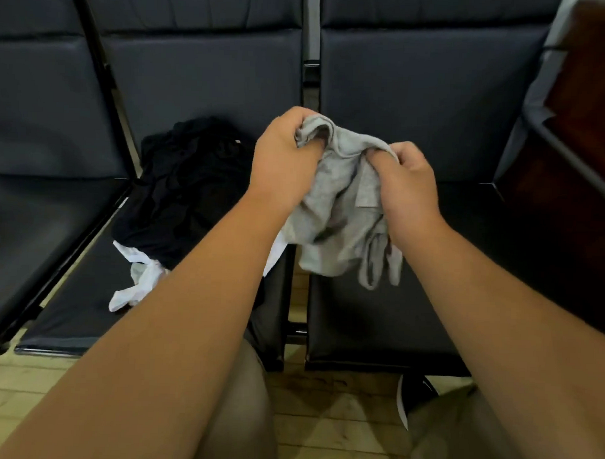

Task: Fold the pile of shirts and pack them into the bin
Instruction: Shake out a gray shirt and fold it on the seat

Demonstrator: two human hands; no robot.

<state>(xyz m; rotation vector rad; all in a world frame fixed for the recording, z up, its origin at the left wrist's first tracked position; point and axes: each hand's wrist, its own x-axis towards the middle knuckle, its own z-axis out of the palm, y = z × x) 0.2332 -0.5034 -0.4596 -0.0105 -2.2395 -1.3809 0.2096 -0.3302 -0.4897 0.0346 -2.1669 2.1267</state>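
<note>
Head view: left hand (284,160) and right hand (407,185) clenched on grey shirt (343,210); hangs bunched below them; pile (186,184) left of shirt.

one grey shirt (343,203), two hands, three seats, perhaps three garments piled (179,190).

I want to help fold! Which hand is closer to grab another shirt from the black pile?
Probably the left hand. The pile of dark shirts lies on the seat to its left, while the right hand is farther over. Right now both hands grip the grey shirt.
</note>
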